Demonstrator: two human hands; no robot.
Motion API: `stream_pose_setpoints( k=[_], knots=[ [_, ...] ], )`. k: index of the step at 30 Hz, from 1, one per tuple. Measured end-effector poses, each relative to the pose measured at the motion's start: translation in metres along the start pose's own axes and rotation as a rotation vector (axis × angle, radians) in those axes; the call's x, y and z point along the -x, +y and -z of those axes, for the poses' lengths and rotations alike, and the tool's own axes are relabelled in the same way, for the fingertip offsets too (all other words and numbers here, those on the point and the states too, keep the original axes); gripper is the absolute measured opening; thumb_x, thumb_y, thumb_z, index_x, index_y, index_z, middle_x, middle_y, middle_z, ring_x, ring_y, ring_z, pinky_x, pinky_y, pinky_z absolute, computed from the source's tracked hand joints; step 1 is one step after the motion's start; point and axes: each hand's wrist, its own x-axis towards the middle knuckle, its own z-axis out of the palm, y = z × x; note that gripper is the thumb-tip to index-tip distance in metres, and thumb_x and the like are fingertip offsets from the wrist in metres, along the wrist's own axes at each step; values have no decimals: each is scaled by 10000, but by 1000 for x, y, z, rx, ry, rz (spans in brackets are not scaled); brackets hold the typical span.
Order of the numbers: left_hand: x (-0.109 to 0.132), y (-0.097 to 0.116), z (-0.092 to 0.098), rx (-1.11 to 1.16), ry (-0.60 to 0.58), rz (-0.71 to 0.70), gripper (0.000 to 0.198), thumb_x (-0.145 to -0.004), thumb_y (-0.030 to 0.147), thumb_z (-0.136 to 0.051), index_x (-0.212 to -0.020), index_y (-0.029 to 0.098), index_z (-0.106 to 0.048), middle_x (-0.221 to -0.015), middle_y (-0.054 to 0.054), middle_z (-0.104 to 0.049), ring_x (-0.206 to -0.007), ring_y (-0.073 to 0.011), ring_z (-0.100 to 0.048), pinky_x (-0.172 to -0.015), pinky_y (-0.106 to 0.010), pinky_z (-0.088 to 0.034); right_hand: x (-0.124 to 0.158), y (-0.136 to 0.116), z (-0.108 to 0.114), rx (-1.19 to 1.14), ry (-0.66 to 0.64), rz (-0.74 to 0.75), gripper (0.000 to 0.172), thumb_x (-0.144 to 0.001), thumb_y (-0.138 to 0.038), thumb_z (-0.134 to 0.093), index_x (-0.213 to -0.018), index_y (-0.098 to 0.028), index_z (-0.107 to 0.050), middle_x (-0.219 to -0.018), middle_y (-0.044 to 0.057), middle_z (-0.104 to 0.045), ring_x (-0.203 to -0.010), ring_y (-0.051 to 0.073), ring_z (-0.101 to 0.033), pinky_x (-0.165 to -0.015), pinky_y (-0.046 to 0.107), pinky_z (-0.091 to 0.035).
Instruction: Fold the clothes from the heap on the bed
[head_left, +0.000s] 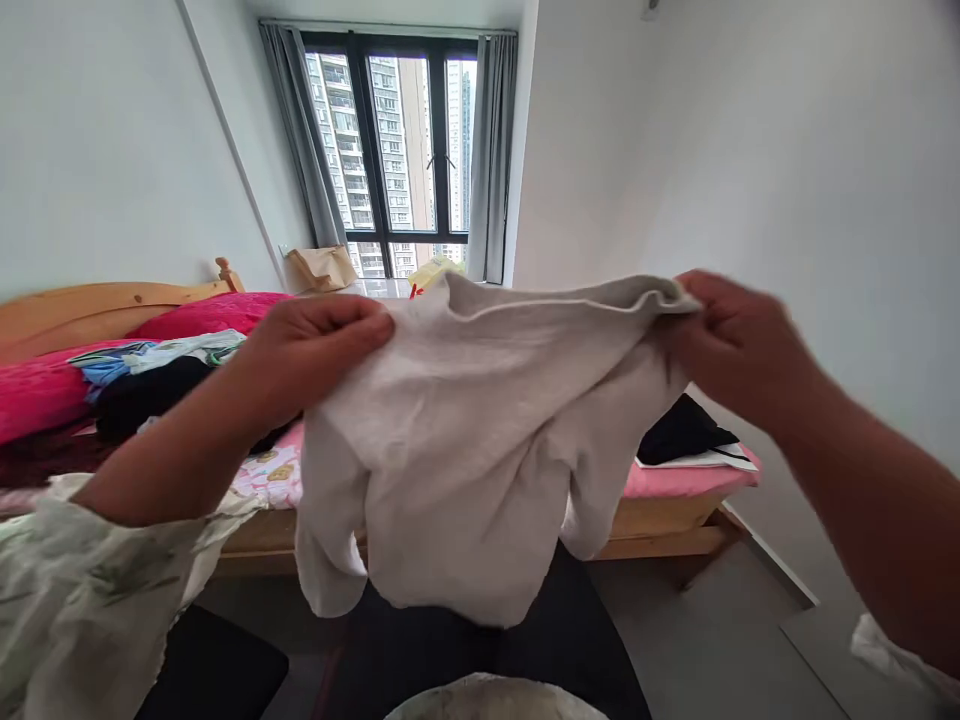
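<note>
A light beige long-sleeved shirt hangs in the air in front of me, stretched between both hands. My left hand pinches it at the shoulder beside the neckline. At the other side, my right hand is closed on the bunched cloth by the collar. The neck opening runs along the top, and both sleeves droop down at the sides. Its hem hangs over my dark-clad legs. Fingertips behind the fabric are hidden.
Behind the shirt stands a wooden bed with pink bedding. Piled clothes lie on its left, near red pillows. A black garment lies at the right end. A paper bag sits near the window.
</note>
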Motion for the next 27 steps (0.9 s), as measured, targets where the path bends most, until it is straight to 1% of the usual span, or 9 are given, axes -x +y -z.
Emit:
stream_pose_setpoints(
  k=[3, 6, 8, 10, 13, 18, 22, 25, 27],
  knots=[
    [-12, -12, -5, 74, -103, 28, 295, -727, 430, -606, -756, 140, -656, -594, 56, -521, -506, -48, -502, -465, -127, -330, -2, 17, -32, -332, -281, -255, 260, -793, -440, -536, -783, -184, -576, -610, -32, -518, -526, 81, -445, -479, 205, -340],
    [-8, -29, -6, 286, -213, 209, 306, -685, 445, -688, -739, 148, -637, -558, 50, -527, -439, -54, -459, -417, -147, -330, 6, 40, -62, -636, -466, -486, 390, -711, -530, -625, -876, -181, -573, -665, -17, -576, -529, 93, -477, -482, 210, -374],
    [6, -47, -12, 419, -294, 349, 342, -642, 447, -730, -776, 148, -633, -555, 44, -539, -431, -67, -463, -404, -159, -332, 18, 55, -80, -715, -539, -563, 409, -687, -538, -652, -884, -188, -571, -669, -24, -579, -517, 88, -471, -474, 206, -366],
    [28, -74, -26, 534, -339, 480, 373, -616, 455, -748, -808, 161, -622, -560, 35, -554, -432, -83, -471, -402, -174, -336, 37, 71, -101, -656, -595, -556, 372, -693, -507, -658, -851, -179, -580, -650, -30, -558, -514, 81, -456, -468, 196, -339],
    [77, -131, -58, 565, -399, 633, 384, -633, 497, -726, -770, 163, -596, -558, 32, -546, -454, -83, -463, -438, -183, -343, 80, 99, -139, -454, -622, -494, 259, -713, -391, -641, -821, -160, -593, -637, -31, -533, -544, 83, -451, -494, 198, -329],
    [177, -222, -106, 440, -591, 711, 482, -627, 626, -659, -694, 156, -582, -564, 39, -493, -505, -80, -381, -480, -202, -311, 180, 130, -180, -228, -622, -417, 138, -736, -270, -574, -815, -167, -622, -795, 19, -606, -707, 136, -532, -659, 262, -416],
    [223, -245, -115, 366, -772, 679, 504, -667, 659, -595, -748, 161, -599, -679, 1, -550, -636, -130, -438, -603, -244, -374, 230, 122, -174, -205, -539, -383, 160, -812, -271, -500, -871, -196, -629, -903, 37, -640, -867, 180, -569, -799, 322, -433],
    [227, -244, -111, 295, -800, 645, 499, -700, 663, -550, -769, 171, -600, -728, -2, -547, -682, -144, -445, -644, -250, -378, 237, 103, -169, -120, -445, -242, 153, -819, -209, -487, -891, -209, -622, -941, 43, -641, -963, 197, -546, -885, 352, -399],
    [224, -241, -107, 253, -799, 636, 510, -712, 675, -520, -771, 174, -597, -696, 11, -509, -655, -134, -416, -614, -240, -360, 234, 90, -173, -69, -465, -135, 178, -814, -160, -475, -902, -214, -620, -938, 40, -644, -975, 193, -536, -900, 353, -383]
  ],
)
